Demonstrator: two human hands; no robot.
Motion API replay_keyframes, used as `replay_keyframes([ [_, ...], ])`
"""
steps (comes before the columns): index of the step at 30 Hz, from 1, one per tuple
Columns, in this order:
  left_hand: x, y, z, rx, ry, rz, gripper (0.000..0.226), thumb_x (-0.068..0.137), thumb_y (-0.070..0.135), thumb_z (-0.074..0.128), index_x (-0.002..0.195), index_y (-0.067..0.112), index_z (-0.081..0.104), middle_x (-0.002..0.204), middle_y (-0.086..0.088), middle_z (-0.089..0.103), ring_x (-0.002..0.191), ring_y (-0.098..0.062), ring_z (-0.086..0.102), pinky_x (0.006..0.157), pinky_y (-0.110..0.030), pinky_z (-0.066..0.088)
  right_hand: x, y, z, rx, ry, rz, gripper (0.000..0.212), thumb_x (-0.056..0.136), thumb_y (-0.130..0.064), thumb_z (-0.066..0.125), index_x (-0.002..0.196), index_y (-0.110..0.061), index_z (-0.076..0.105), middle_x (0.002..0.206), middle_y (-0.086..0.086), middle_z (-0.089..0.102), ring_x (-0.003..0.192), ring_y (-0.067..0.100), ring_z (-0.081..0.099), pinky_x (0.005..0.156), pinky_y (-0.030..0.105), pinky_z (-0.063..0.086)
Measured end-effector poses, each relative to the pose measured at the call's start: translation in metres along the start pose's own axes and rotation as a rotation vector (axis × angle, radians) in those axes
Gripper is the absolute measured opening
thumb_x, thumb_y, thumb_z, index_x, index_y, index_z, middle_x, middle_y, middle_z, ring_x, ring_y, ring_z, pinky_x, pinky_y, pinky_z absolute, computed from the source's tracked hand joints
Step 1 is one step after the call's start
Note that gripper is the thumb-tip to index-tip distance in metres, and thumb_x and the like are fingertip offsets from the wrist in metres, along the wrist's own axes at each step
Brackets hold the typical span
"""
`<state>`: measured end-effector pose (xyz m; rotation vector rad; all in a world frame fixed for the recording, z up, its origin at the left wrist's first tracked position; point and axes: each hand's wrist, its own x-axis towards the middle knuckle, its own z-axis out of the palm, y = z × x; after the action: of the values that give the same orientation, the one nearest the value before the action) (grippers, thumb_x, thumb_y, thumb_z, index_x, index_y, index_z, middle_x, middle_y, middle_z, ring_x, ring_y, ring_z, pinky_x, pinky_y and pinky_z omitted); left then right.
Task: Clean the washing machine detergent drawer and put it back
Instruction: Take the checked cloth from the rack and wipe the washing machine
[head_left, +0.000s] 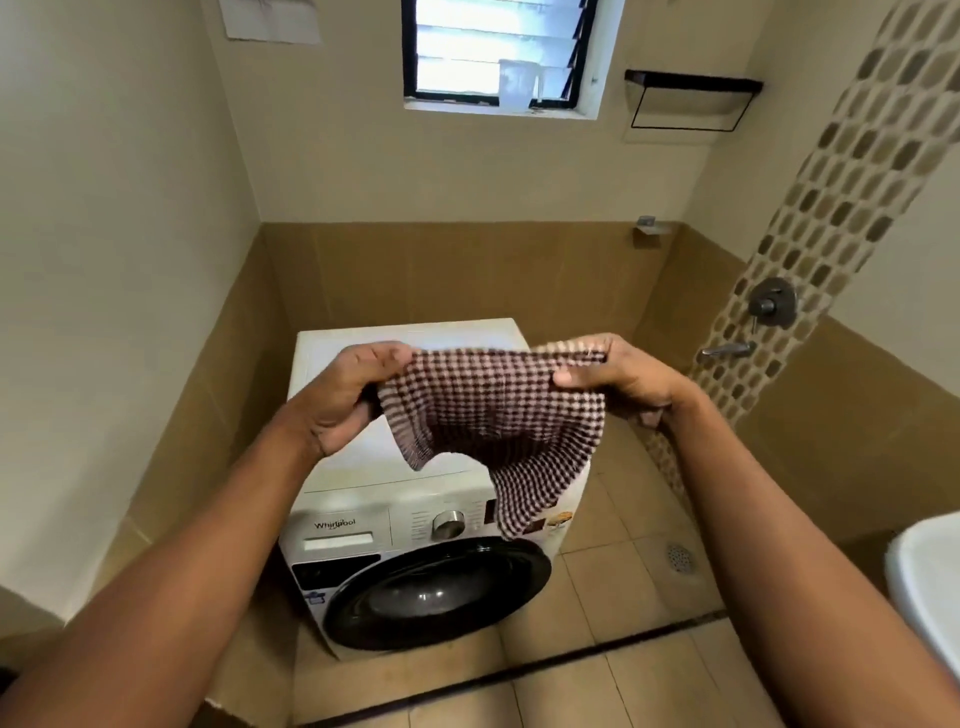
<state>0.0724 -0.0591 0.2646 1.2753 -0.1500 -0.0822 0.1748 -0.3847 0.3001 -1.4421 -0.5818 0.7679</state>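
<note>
White front-load washing machine (363, 467) stands on tiled floor against the left wall. Its round dark door (436, 592) is closed. Detergent drawer (337, 531) sits top left of the front panel, pushed in flush, logo on its face, with a silver dial (448, 524) to its right. Brown-and-white checked cloth (493, 410) hangs in the air above the machine top, spread out, upper corners pinched by left hand (353, 395) and right hand (618, 374). Its lower right corner droops in front of the panel.
</note>
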Motion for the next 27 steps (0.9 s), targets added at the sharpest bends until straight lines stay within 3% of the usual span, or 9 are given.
replay_keyframes([
  [4,0.002,-0.041,0.02,-0.367,0.057,-0.142,0.034,0.09,0.029,0.07,0.116,0.008,0.078,0.127,-0.014,0.072,0.117,-0.026,0.07,0.096,-0.04,0.06,0.025,0.002,0.01,0.273,0.136,-0.048,0.034,0.095,-0.006,0.068,0.125,0.009,0.065,0.123,0.022,0.067,0.114,0.032,0.066,0.111,0.047,0.048],
  [7,0.006,-0.073,0.027,-0.189,0.107,-0.228,0.041,0.091,0.004,0.071,0.132,-0.001,0.065,0.134,-0.02,0.068,0.123,-0.033,0.067,0.102,-0.04,0.057,0.038,0.023,0.001,0.305,0.255,0.014,0.024,0.096,-0.012,0.071,0.114,0.004,0.07,0.114,0.018,0.069,0.105,0.027,0.067,0.11,0.047,0.046],
  [9,0.014,-0.083,0.029,-0.189,0.209,-0.239,0.046,0.089,0.003,0.07,0.133,-0.007,0.063,0.135,-0.026,0.066,0.126,-0.04,0.063,0.106,-0.046,0.054,0.039,0.047,-0.001,0.419,0.355,0.037,0.024,0.099,-0.018,0.067,0.112,0.002,0.069,0.113,0.017,0.07,0.101,0.026,0.071,0.106,0.044,0.052],
  [11,0.022,-0.086,0.027,-0.27,0.272,-0.278,0.048,0.089,0.004,0.07,0.133,-0.012,0.061,0.133,-0.03,0.065,0.119,-0.042,0.067,0.102,-0.051,0.056,0.035,0.078,0.007,0.422,0.324,0.099,0.032,0.101,-0.023,0.064,0.122,0.002,0.066,0.118,0.016,0.072,0.107,0.027,0.071,0.101,0.043,0.055],
  [14,0.028,-0.086,0.016,-0.33,0.267,-0.284,0.043,0.084,0.0,0.072,0.125,-0.01,0.063,0.124,-0.028,0.067,0.1,-0.034,0.073,0.091,-0.043,0.062,0.034,0.118,0.023,0.24,0.243,0.257,0.035,0.094,-0.001,0.069,0.128,0.005,0.063,0.129,0.023,0.069,0.112,0.031,0.07,0.097,0.042,0.058],
  [16,0.032,-0.081,0.005,-0.326,0.206,-0.249,0.048,0.08,-0.009,0.073,0.127,-0.006,0.063,0.123,-0.024,0.068,0.107,-0.032,0.072,0.097,-0.043,0.06,0.04,0.121,0.021,0.263,0.317,0.253,0.037,0.088,0.012,0.067,0.125,0.011,0.062,0.126,0.026,0.069,0.105,0.031,0.072,0.09,0.038,0.062],
  [20,0.043,-0.065,-0.012,-0.014,0.228,-0.255,0.055,0.083,-0.015,0.069,0.132,0.008,0.061,0.124,-0.012,0.073,0.122,-0.032,0.067,0.096,-0.043,0.06,0.051,0.092,-0.002,0.378,0.4,0.076,0.046,0.087,0.013,0.068,0.132,0.009,0.058,0.129,0.025,0.067,0.114,0.035,0.069,0.095,0.04,0.06],
  [23,0.055,-0.046,-0.017,0.265,0.371,-0.193,0.05,0.084,-0.007,0.077,0.127,0.014,0.064,0.123,-0.008,0.073,0.122,-0.031,0.066,0.103,-0.049,0.056,0.055,0.069,-0.014,0.176,0.46,0.015,0.05,0.084,0.013,0.072,0.132,0.004,0.06,0.127,0.021,0.07,0.116,0.033,0.07,0.095,0.041,0.06],
  [27,0.076,-0.005,-0.012,0.284,0.456,-0.027,0.086,0.078,-0.01,0.082,0.151,0.018,0.045,0.142,-0.006,0.059,0.121,-0.024,0.065,0.099,-0.041,0.059,0.071,0.031,-0.023,0.035,0.592,-0.069,0.069,0.08,0.009,0.08,0.141,-0.002,0.05,0.119,0.019,0.074,0.108,0.031,0.074,0.089,0.041,0.062],
])
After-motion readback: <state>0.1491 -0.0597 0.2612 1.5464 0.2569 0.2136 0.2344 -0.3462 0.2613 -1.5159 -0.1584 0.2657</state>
